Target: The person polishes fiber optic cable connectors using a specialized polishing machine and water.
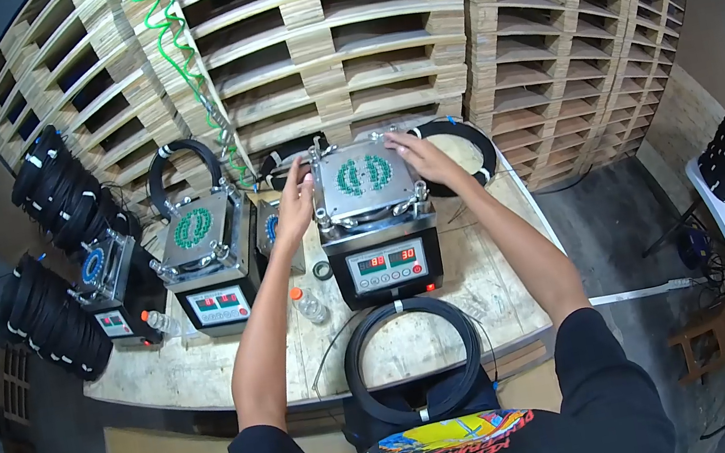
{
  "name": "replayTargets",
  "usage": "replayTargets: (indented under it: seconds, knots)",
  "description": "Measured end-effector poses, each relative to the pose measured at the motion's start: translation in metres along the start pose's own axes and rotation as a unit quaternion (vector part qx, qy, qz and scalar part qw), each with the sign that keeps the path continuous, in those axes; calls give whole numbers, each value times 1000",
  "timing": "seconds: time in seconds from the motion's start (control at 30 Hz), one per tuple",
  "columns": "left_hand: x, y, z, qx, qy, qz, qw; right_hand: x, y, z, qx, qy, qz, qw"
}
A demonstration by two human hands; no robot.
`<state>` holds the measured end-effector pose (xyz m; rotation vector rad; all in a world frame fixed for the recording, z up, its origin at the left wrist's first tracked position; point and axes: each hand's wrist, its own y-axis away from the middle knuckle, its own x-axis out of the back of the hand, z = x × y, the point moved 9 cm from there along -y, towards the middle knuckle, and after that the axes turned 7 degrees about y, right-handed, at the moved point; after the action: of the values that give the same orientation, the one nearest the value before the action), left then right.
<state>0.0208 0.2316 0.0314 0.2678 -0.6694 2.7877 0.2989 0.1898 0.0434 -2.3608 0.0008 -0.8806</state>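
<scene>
Straight ahead on the bench stands a black benchtop machine (384, 257) with red digits on two displays. Its square metal top plate (341, 196) carries rings of small green pieces (363, 175) and has clamp posts at the corners. My left hand (294, 203) is at the plate's left side, fingers extended upward and apart. At the far right corner, my right hand (425, 160) reaches over the plate's edge with its fingers stretched out, fingertips right by a corner post. A coil of black cable (412, 358) lies in front of the machine at the bench edge.
Two similar machines, one in the middle (212, 272) and one farther left (106, 281), share the wooden bench (185, 374). Orange-capped bottles (310, 307) stand between them. Black cable coils (61, 192) are stacked at left. Behind rise wooden pallets (324, 5) and a green coiled hose (176, 51).
</scene>
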Motion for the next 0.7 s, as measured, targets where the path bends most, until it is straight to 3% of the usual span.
replayTargets:
  seconds: [0.07, 0.13, 0.2, 0.27, 0.33, 0.4, 0.43, 0.47, 0.5, 0.53, 0.6, 0.7]
  knots:
    - [8, 42, 34, -10, -46, 40, 998, 10, 24, 2, -17, -92, 35, 995]
    - [15, 82, 43, -82, -69, 89, 990, 20, 60, 18, -90, -113, 71, 987]
    - [14, 129, 42, -41, -38, 85, 995, 24, 110, 33, -185, -123, 85, 971]
    - [9, 176, 32, 0, -47, 56, 997, 17, 157, 32, -222, -104, 56, 968]
    - [0, 221, 14, 19, -84, 19, 996, -10, 211, 47, -264, -14, -60, 963]
    - [-5, 260, -7, 107, -106, -32, 988, -41, 262, 45, -288, 5, -173, 942]
    - [-3, 278, -19, 113, -108, -26, 987, -58, 282, 36, -342, -9, -236, 910]
    - [-2, 295, -38, 110, -195, -33, 974, -71, 303, 25, -391, -21, -295, 871]
    - [-2, 306, -52, 104, -280, -41, 953, -88, 321, 30, -342, 28, -283, 896]
    - [0, 311, -59, 104, -279, -38, 954, -103, 336, 38, -291, 78, -268, 915]
    - [1, 316, -65, 97, -338, -45, 935, -104, 327, -5, -313, 122, -275, 901]
    - [-2, 315, -75, 111, -316, -48, 941, -104, 333, -18, -360, 214, -259, 870]
